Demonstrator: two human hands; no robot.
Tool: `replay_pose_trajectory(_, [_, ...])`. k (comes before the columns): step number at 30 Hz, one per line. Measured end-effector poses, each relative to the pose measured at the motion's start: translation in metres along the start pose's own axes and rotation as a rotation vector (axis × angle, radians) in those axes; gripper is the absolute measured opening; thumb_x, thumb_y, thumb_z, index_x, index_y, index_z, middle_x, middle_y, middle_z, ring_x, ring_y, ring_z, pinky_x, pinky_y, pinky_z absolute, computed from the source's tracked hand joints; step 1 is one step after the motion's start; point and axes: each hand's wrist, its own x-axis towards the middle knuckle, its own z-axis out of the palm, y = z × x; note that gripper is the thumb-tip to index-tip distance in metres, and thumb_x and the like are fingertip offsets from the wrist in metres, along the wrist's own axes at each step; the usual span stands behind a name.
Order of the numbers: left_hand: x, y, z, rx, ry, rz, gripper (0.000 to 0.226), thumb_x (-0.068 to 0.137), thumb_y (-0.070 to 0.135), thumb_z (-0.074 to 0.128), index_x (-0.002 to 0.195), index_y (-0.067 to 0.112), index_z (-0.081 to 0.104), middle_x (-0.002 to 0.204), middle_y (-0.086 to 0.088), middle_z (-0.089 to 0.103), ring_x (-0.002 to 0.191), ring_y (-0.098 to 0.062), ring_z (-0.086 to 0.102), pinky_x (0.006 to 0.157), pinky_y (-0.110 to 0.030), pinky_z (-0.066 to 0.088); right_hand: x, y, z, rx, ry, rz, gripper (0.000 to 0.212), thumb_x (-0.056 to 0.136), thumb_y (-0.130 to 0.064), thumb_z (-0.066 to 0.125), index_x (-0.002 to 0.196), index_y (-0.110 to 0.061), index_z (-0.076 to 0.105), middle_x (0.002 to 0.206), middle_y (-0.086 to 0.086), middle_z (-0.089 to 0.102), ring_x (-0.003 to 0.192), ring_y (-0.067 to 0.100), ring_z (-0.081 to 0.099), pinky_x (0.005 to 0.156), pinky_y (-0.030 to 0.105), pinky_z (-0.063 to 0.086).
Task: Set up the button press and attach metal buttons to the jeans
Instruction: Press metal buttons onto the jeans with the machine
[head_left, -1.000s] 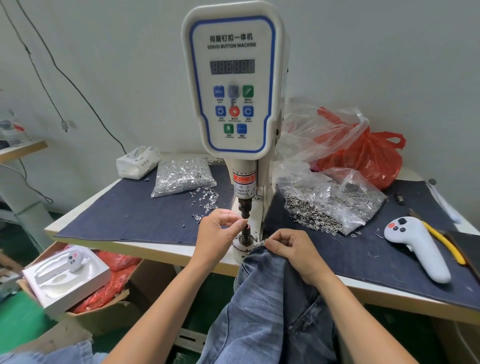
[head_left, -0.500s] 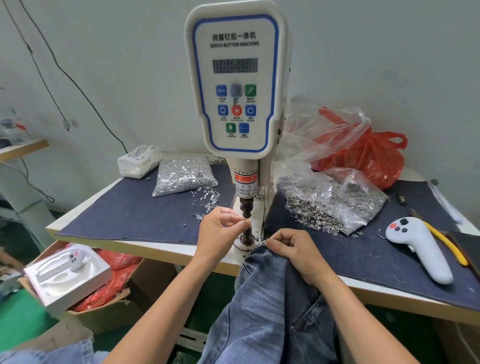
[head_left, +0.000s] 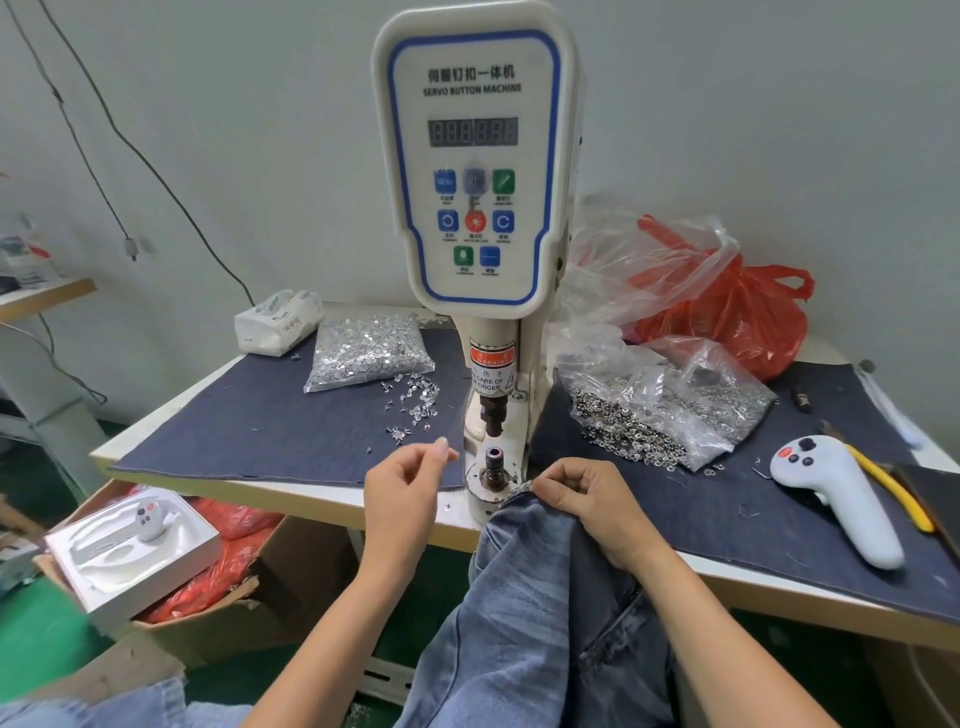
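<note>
The white servo button machine stands at the middle of the table, its upper punch hanging over the lower die. My left hand is just left of the die, apart from it, fingers loosely curled with nothing seen in them. My right hand pinches the waistband of the blue jeans at the table's front edge, right of the die. A clear bag of silver tacks lies to the left, with loose tacks beside it. A bag of metal buttons lies to the right.
Dark denim cloth covers the table. A white handheld controller and yellow-handled pliers lie at the right. A red plastic bag sits behind the buttons, a tissue pack at back left. A cardboard box with a white tray stands on the floor.
My left hand has drawn back leftward from the lower die, which it was touching before. The right hand stays on the jeans' waistband.
</note>
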Motion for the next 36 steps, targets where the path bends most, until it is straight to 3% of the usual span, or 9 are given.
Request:
replay_pose_trajectory(6, [-0.027, 0.006, 0.006, 0.185, -0.343, 0.243, 0.013, 0.088, 0.015, 0.064, 0.096, 0.021, 0.071, 0.094, 0.008, 0.07, 0.089, -0.003, 0.064, 0.079, -0.019, 0.05, -0.011, -0.017, 0.007, 0.047, -0.101, -0.003, 0.017, 0.088, -0.005, 0.059, 0.075, -0.008, 0.068, 0.075, 0.006, 0.062, 0.075, 0.015, 0.052, 0.073, 0.026, 0.04])
replay_pose_trajectory(8, [-0.028, 0.01, 0.007, 0.226, -0.448, 0.238, 0.019, 0.086, 0.019, 0.067, 0.104, 0.024, 0.069, 0.102, 0.007, 0.068, 0.094, -0.006, 0.063, 0.085, -0.023, 0.05, -0.018, -0.026, 0.018, -0.022, -0.178, -0.044, 0.018, 0.087, -0.004, 0.061, 0.072, -0.011, 0.068, 0.074, -0.002, 0.066, 0.075, 0.008, 0.056, 0.073, 0.021, 0.042])
replay_pose_trajectory(12, [-0.023, 0.02, 0.001, 0.255, -0.58, 0.072, 0.011, 0.081, 0.026, 0.073, 0.089, 0.034, 0.07, 0.086, 0.005, 0.074, 0.081, -0.003, 0.066, 0.079, -0.025, 0.052, -0.022, -0.04, 0.026, -0.14, -0.205, -0.062, 0.017, 0.088, -0.004, 0.062, 0.075, -0.01, 0.071, 0.076, -0.001, 0.07, 0.077, 0.008, 0.061, 0.077, 0.022, 0.048])
replay_pose_trajectory(16, [-0.017, 0.024, -0.009, 0.457, -0.678, 0.07, 0.015, 0.079, 0.035, 0.074, 0.071, 0.023, 0.068, 0.066, 0.008, 0.064, 0.063, -0.003, 0.054, 0.064, -0.024, 0.045, -0.027, -0.052, 0.021, -0.099, -0.173, -0.017, 0.01, 0.082, -0.007, 0.069, 0.072, -0.01, 0.069, 0.068, 0.006, 0.065, 0.067, 0.01, 0.056, 0.066, 0.02, 0.044])
replay_pose_trajectory(20, [-0.027, 0.025, -0.016, 0.013, -0.756, -0.061, 0.032, 0.085, 0.037, 0.067, 0.083, 0.005, 0.071, 0.08, -0.01, 0.067, 0.076, -0.016, 0.059, 0.075, -0.031, 0.046, -0.032, -0.061, 0.007, -0.105, -0.364, 0.061, 0.012, 0.084, -0.017, 0.07, 0.073, -0.02, 0.066, 0.065, -0.01, 0.061, 0.061, 0.001, 0.051, 0.06, 0.013, 0.039])
replay_pose_trajectory(25, [-0.033, 0.034, -0.02, -0.371, -0.747, -0.124, 0.027, 0.085, 0.028, 0.057, 0.068, 0.011, 0.069, 0.068, -0.01, 0.066, 0.059, -0.014, 0.06, 0.057, -0.022, 0.049, -0.049, -0.059, 0.001, 0.074, -0.625, 0.186, 0.044, 0.059, -0.052, 0.082, 0.073, -0.017, 0.06, 0.065, -0.011, 0.056, 0.059, 0.001, 0.049, 0.057, 0.012, 0.038])
replay_pose_trajectory(30, [-0.023, 0.048, -0.026, -0.353, -0.756, -0.077, 0.035, 0.09, 0.018, 0.049, 0.064, 0.017, 0.072, 0.061, 0.004, 0.067, 0.056, -0.003, 0.061, 0.054, -0.014, 0.047, -0.046, -0.065, 0.017, 0.422, -0.504, 0.113, 0.031, 0.07, -0.037, 0.077, 0.082, -0.009, 0.07, 0.085, 0.011, 0.059, 0.082, 0.022, 0.054, 0.078, 0.032, 0.042])
replay_pose_trajectory(33, [-0.018, 0.05, -0.031, -0.354, -0.79, -0.053, 0.037, 0.088, 0.015, 0.05, 0.06, 0.019, 0.072, 0.057, 0.007, 0.065, 0.052, -0.001, 0.059, 0.051, -0.011, 0.045, -0.048, -0.067, 0.023, 0.538, -0.507, 0.166, 0.021, 0.072, -0.029, 0.077, 0.078, -0.01, 0.07, 0.076, 0.005, 0.062, 0.072, 0.016, 0.057, 0.071, 0.024, 0.047])
replay_pose_trajectory(36, [-0.019, 0.048, -0.032, -0.367, -0.779, -0.047, 0.026, 0.082, 0.02, 0.065, 0.058, 0.011, 0.069, 0.06, -0.007, 0.067, 0.054, -0.014, 0.062, 0.054, -0.02, 0.049, -0.051, -0.067, 0.02, 0.307, -0.583, 0.27, 0.02, 0.083, -0.014, 0.059, 0.067, -0.019, 0.07, 0.063, -0.01, 0.06, 0.059, 0.001, 0.055, 0.059, 0.014, 0.044])
